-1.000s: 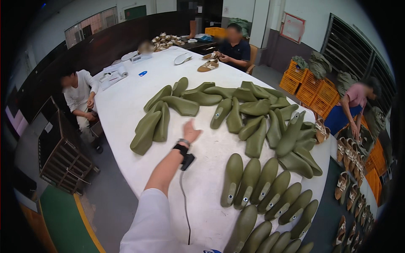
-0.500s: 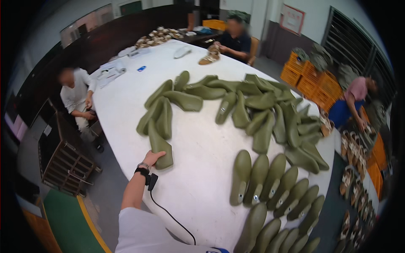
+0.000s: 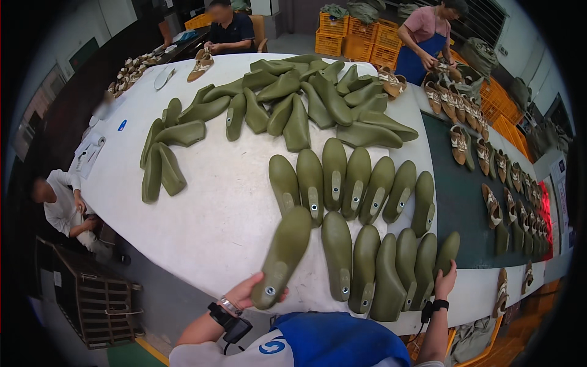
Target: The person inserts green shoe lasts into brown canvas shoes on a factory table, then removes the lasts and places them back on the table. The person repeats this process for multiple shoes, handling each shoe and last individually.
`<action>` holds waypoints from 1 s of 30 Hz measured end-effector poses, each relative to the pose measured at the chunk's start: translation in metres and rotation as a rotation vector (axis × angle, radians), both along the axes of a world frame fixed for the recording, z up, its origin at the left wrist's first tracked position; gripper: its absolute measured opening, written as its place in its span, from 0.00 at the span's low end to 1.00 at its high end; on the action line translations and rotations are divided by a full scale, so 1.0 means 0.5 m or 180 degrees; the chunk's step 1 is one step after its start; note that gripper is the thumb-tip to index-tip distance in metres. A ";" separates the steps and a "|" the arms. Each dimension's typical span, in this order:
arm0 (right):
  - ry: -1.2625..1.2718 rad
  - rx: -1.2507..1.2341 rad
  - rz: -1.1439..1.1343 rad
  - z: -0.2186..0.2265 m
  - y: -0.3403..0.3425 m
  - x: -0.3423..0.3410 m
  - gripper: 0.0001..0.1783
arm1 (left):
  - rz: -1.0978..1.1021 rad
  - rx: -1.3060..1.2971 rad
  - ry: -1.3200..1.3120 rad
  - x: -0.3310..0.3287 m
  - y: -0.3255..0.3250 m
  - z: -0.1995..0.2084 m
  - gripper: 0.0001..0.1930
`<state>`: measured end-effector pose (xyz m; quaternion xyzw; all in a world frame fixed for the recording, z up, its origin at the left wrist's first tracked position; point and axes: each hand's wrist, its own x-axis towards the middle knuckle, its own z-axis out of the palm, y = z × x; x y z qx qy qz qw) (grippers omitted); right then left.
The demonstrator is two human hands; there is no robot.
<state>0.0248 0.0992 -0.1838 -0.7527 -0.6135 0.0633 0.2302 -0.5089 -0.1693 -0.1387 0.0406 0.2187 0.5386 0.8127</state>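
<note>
My left hand [image 3: 247, 292] grips the heel end of an olive-green shoe last [image 3: 284, 254], sole side up, at the left end of the near row. Its toe overlaps a last [image 3: 282, 183] in the row behind. At the right end of the near row, my right hand [image 3: 445, 282] has its fingers round the heel end of another green shoe last [image 3: 448, 249]. Between my hands several lasts stand side by side, including one turned on its side [image 3: 387, 278]. The second row [image 3: 358, 177] lies just beyond, with toes pointing away.
A loose heap of green lasts [image 3: 296, 125] covers the far part of the white table [image 3: 226, 226]. To the right, a dark green surface [image 3: 449, 183] carries rows of brown-and-white shoes [image 3: 458, 147]. Co-workers are at the left, far side and far right, near orange crates [image 3: 333, 43].
The view has swung to the right. My left hand has brought a last from the left-hand group to the near row. My right hand has come into view on a last.
</note>
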 end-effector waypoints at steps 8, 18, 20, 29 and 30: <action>-0.0001 0.0209 0.0237 -0.042 0.016 0.029 0.33 | -0.1742 -0.0081 0.4333 0.096 0.055 -0.028 0.25; 0.0266 -0.0383 0.0931 0.002 0.022 0.056 0.36 | 0.1618 -0.0772 0.6642 -0.417 0.073 -0.075 0.28; 0.0240 -0.0639 0.0876 0.017 0.026 0.053 0.37 | 0.2175 -0.1243 0.7166 -0.592 0.053 -0.067 0.34; -0.0392 -0.1110 0.0261 0.030 0.054 0.041 0.40 | 0.1197 -0.3379 0.5704 -0.839 0.166 -0.097 0.61; -0.0471 -0.1179 0.0170 0.032 0.058 0.033 0.40 | 0.1404 -0.3658 0.5567 -0.833 0.185 -0.105 0.57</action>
